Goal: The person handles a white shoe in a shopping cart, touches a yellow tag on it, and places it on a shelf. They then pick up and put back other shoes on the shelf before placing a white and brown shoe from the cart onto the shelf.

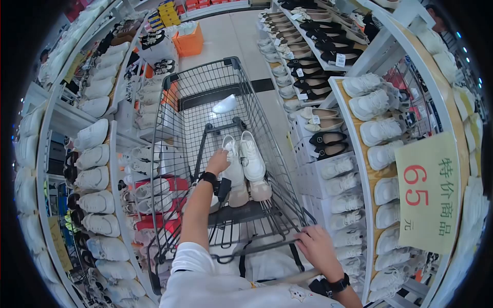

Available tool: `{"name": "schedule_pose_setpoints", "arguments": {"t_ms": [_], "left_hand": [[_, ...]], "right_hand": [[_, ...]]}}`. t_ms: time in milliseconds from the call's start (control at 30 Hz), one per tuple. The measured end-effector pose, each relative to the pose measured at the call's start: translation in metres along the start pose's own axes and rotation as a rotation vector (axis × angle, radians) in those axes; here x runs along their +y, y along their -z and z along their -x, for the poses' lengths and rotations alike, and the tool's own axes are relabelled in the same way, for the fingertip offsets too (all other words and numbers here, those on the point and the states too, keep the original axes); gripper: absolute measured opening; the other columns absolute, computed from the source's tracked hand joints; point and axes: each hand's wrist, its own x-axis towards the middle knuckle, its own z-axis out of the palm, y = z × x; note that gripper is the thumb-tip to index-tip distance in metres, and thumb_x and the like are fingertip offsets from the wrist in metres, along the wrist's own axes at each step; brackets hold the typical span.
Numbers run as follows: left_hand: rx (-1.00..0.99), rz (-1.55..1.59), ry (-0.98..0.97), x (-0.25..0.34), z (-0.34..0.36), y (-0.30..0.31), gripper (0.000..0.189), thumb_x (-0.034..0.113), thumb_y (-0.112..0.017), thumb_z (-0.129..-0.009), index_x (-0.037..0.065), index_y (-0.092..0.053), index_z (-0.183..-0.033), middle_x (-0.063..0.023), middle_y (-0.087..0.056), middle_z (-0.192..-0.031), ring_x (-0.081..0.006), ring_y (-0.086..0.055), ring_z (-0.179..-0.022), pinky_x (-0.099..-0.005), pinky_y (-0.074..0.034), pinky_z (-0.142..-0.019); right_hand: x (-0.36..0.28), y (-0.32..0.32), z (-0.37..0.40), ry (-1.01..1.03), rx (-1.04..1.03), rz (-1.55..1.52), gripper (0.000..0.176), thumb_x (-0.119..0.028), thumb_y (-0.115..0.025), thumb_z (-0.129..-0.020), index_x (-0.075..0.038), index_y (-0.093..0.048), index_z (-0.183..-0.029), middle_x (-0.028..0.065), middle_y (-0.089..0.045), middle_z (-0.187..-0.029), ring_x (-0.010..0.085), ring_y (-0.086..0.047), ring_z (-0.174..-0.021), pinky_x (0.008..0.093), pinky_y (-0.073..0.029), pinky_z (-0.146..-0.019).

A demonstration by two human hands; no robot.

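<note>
A wire shopping cart stands in front of me with several white shoes inside. My left hand reaches into it and its fingers are closed at the heel of a white shoe. Right beside that one lies another white shoe, and more shoes with pale soles are nearer to me. A small white item rests farther forward in the basket. My right hand is on the cart's dark rim near the handle, its fingers curled over it.
Shelves of white shoes line the left side, with more shoes on the right. Black flats stand farther along. A green price sign hangs at the right. An orange box is ahead on the left.
</note>
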Motion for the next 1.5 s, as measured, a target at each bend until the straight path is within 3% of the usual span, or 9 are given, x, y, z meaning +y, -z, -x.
{"name": "schedule_pose_setpoints", "arguments": {"t_ms": [433,600,767,867,933,1033,1233,1367,1500], "left_hand": [[0.167,0.048,0.048,-0.026,-0.083,-0.031,0.048,0.034,-0.078,-0.064,0.009,-0.062,-0.102,-0.0100,-0.052,-0.110,-0.0312,-0.047,-0.105,-0.0427,-0.044,-0.087],[0.272,-0.258,-0.127,-0.011,-0.095,-0.039,0.024,0.018,-0.070,-0.068,0.011,-0.064,-0.091,-0.0076,-0.055,-0.101,-0.0254,-0.050,-0.099,-0.0396,-0.043,-0.083],[0.299,-0.279,-0.046,0.002,-0.115,-0.056,0.022,0.024,-0.056,-0.082,0.012,-0.064,-0.098,-0.0056,-0.060,-0.095,-0.0231,-0.052,-0.100,-0.0398,-0.040,-0.081],[0.304,-0.170,0.028,0.008,-0.114,-0.047,0.028,0.034,-0.056,-0.084,0.013,-0.062,-0.101,-0.0083,-0.062,-0.098,-0.0231,-0.050,-0.105,-0.0409,-0.039,-0.083],[0.094,-0.291,0.040,0.010,-0.116,-0.033,0.038,0.044,-0.057,-0.083,0.013,-0.060,-0.104,-0.0122,-0.064,-0.097,-0.0255,-0.052,-0.106,-0.0432,-0.040,-0.083],[0.037,-0.235,0.037,-0.008,-0.132,-0.047,0.047,0.047,-0.063,-0.078,0.010,-0.059,-0.107,-0.0146,-0.066,-0.087,-0.0331,-0.062,-0.085,-0.0474,-0.043,-0.079],[0.035,-0.207,-0.209,-0.069,-0.165,-0.073,0.056,0.051,-0.057,-0.079,0.011,-0.052,-0.118,-0.0163,-0.067,-0.088,-0.0344,-0.063,-0.086,-0.0551,-0.035,-0.089],[-0.072,-0.321,-0.149,-0.052,-0.167,-0.048,0.055,0.044,-0.062,-0.076,0.010,-0.053,-0.118,-0.0189,-0.066,-0.087,-0.0369,-0.063,-0.083,-0.0473,-0.047,-0.074],[-0.014,-0.287,-0.297,-0.073,-0.182,-0.062,0.059,0.035,-0.064,-0.077,0.006,-0.048,-0.126,-0.0238,-0.064,-0.094,-0.0382,-0.062,-0.088,-0.0451,-0.048,-0.077]], "right_hand": [[-0.015,0.000,-0.030,-0.112,-0.047,0.086,0.015,-0.012,-0.068,-0.072,-0.010,-0.062,-0.086,0.0004,-0.057,-0.084,0.0191,-0.053,-0.076,0.0334,-0.042,-0.069],[-0.021,-0.002,-0.041,-0.086,-0.018,0.094,0.016,-0.012,-0.068,-0.071,-0.010,-0.062,-0.086,-0.0003,-0.057,-0.082,0.0179,-0.053,-0.073,0.0319,-0.042,-0.067],[-0.025,-0.002,-0.050,-0.093,-0.013,0.104,0.016,-0.012,-0.068,-0.072,-0.010,-0.062,-0.087,-0.0006,-0.056,-0.081,0.0176,-0.053,-0.072,0.0310,-0.042,-0.066],[-0.025,-0.001,-0.054,-0.090,-0.013,0.096,0.016,-0.012,-0.068,-0.072,-0.011,-0.062,-0.087,-0.0005,-0.056,-0.081,0.0174,-0.053,-0.072,0.0308,-0.041,-0.066],[-0.025,-0.003,-0.056,-0.092,-0.006,0.091,0.016,-0.012,-0.067,-0.072,-0.011,-0.062,-0.087,-0.0005,-0.056,-0.082,0.0173,-0.053,-0.072,0.0306,-0.041,-0.066],[-0.023,-0.004,-0.056,-0.137,0.053,0.053,0.015,-0.008,-0.069,-0.071,-0.010,-0.063,-0.085,-0.0001,-0.059,-0.083,0.0188,-0.053,-0.070,0.0314,-0.042,-0.066],[-0.022,-0.005,-0.051,-0.139,0.030,0.021,0.016,-0.012,-0.064,-0.076,-0.008,-0.058,-0.090,0.0020,-0.053,-0.082,0.0185,-0.053,-0.078,0.0300,-0.042,-0.070],[-0.024,-0.015,-0.051,-0.083,0.099,-0.003,0.009,-0.015,-0.058,-0.079,-0.007,-0.053,-0.082,0.0032,-0.048,-0.080,0.0182,-0.049,-0.081,0.0308,-0.039,-0.070],[-0.026,-0.018,-0.053,-0.026,0.163,0.011,0.011,-0.017,-0.058,-0.079,-0.007,-0.052,-0.080,0.0043,-0.048,-0.080,0.0197,-0.049,-0.082,0.0327,-0.038,-0.070]]}}
